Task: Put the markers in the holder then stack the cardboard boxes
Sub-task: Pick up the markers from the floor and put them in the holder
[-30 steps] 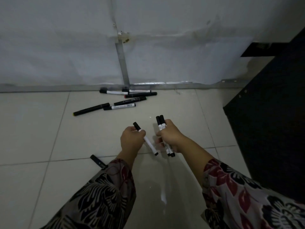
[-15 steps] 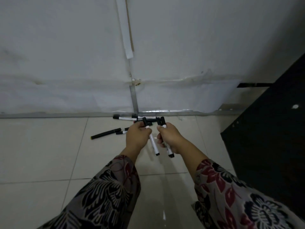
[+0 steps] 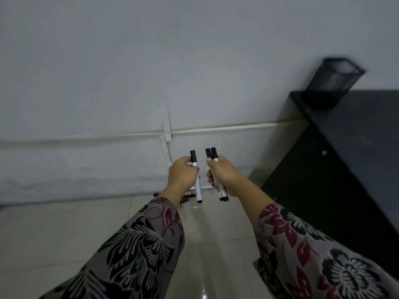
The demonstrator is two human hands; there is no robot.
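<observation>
My left hand [image 3: 183, 175] grips one white marker with a black cap [image 3: 198, 190], held upright in front of the wall. Beside it, my right hand [image 3: 222, 174] holds a bundle of two or three similar markers [image 3: 211, 155], caps up. A black mesh holder [image 3: 331, 79] stands on the far corner of a black table [image 3: 356, 130] at the upper right, well above and right of both hands. Several markers on the floor [image 3: 185, 198] by the wall are mostly hidden behind my left wrist. No cardboard boxes are in view.
A white wall [image 3: 129, 72] with a horizontal pipe fills the background. Pale floor tiles [image 3: 64, 229] lie below. The black table's side panel [image 3: 313, 190] runs along the right, close to my right arm.
The view has tilted upward, so the holder on the black table has come into sight. Both hands have risen with their markers, now held upright. The floor markers have dropped behind my left wrist.
</observation>
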